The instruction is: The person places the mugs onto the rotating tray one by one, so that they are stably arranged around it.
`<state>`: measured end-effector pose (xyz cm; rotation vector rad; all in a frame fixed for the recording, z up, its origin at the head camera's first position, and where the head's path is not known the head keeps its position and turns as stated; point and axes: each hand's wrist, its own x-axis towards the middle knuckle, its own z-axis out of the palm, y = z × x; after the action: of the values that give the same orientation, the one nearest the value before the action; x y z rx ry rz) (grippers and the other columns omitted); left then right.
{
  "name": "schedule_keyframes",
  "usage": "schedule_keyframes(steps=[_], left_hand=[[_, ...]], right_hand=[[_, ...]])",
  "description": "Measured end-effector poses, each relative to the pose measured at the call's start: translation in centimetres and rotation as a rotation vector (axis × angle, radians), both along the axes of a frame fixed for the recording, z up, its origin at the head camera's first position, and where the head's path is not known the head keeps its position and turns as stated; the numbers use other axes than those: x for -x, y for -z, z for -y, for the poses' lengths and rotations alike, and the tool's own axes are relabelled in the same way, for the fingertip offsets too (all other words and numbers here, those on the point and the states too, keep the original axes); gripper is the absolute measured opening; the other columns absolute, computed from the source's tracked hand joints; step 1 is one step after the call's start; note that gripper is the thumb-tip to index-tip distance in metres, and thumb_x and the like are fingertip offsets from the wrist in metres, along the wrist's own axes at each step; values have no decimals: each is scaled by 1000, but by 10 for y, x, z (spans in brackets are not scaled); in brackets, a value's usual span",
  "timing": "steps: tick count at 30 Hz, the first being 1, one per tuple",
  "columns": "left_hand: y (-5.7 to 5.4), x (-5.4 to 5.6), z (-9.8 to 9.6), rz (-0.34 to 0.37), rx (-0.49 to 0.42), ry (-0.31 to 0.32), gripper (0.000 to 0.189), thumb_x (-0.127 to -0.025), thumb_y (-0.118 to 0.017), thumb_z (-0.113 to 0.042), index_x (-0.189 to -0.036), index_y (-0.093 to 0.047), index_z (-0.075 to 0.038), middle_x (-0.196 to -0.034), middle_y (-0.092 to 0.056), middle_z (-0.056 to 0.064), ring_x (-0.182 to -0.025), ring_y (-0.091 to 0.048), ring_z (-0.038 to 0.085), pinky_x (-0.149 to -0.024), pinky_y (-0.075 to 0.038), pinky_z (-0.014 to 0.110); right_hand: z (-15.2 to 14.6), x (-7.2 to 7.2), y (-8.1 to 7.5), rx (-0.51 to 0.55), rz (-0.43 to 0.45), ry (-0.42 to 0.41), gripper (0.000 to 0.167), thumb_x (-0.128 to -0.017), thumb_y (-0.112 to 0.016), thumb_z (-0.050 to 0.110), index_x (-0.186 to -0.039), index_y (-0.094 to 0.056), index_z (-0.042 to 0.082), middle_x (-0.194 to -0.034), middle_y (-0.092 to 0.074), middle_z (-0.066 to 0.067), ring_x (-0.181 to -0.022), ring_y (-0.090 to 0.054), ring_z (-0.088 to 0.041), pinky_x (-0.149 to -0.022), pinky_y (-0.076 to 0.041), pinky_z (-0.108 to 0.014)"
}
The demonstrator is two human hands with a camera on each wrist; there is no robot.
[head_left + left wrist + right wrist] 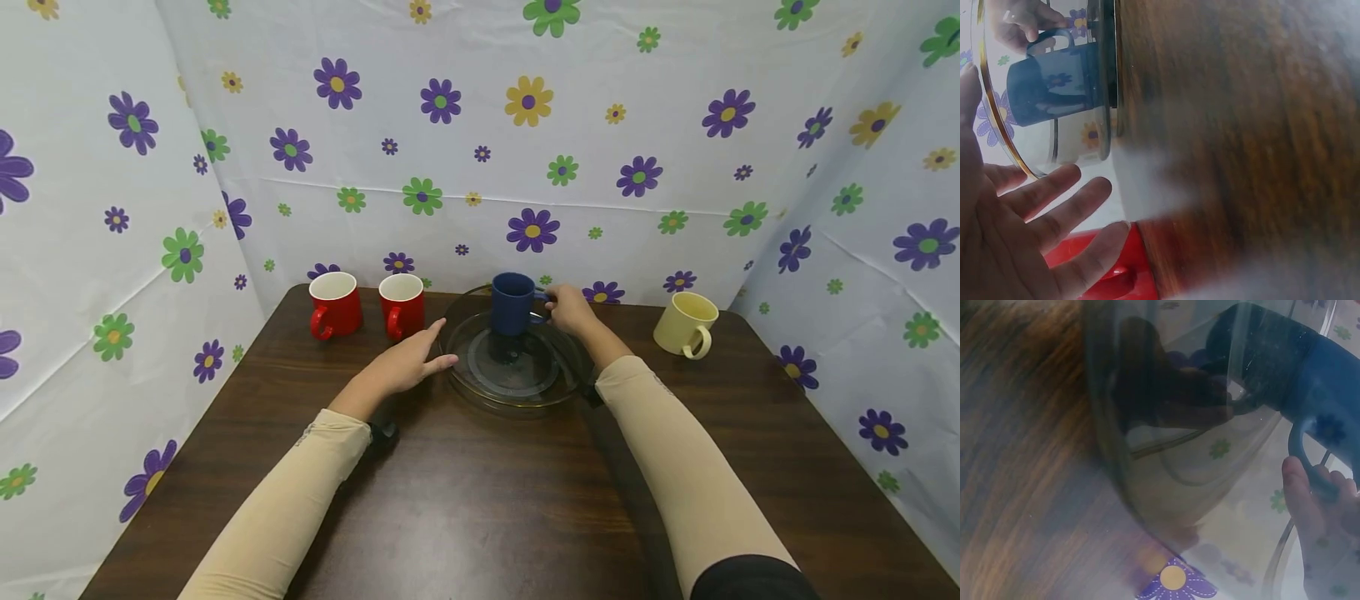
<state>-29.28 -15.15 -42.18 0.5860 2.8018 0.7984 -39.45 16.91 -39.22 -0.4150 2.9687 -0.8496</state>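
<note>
A dark blue mug stands upright inside a clear glass bowl toward the back of the table. My right hand holds the mug by its handle, on the mug's right side. In the right wrist view, the thumb and fingers of that hand meet around the handle, seen through the glass. On the bowl's left side, my left hand is spread with fingers extended, fingertips right at the rim. Its fingers are apart in the left wrist view and grip nothing.
Two red mugs with white insides, one at the far left and one just behind my left hand, stand along the back edge. A pale yellow mug is at the back right. Flowered cloth surrounds the dark wooden table.
</note>
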Motion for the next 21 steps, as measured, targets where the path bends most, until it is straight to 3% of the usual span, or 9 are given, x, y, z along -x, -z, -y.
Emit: schedule_keyframes(steps=[8, 15, 21], left_hand=[[-2, -2, -1, 5, 5, -12, 93, -97, -55, -60, -164, -12, -10, -166, -23, 17, -151, -27, 36, -118, -29, 58], [-2, 0, -2, 6, -6, -14, 93, -97, -56, -59, -164, -13, -10, -167, -23, 15, -151, -27, 35, -119, -28, 56], [0, 2, -2, 9, -18, -3, 93, -98, -55, -59, -163, -12, -9, -167, -21, 16, -151, -26, 36, -119, -28, 57]], right_hand=[[-1, -1, 1, -5, -21, -16, 30, -103, -51, -2, -131, -61, -6, -115, -67, -25, -89, -72, -32, -83, -57, -42], [-8, -3, -1, 21, -8, -17, 31, -104, -53, 1, -133, -59, -7, -115, -69, -26, -92, -72, -33, -87, -56, -44], [-24, -11, -8, 228, 34, 54, 36, -106, -50, 4, -139, -53, -10, -130, -62, -27, -101, -71, -40, -87, -58, -41]])
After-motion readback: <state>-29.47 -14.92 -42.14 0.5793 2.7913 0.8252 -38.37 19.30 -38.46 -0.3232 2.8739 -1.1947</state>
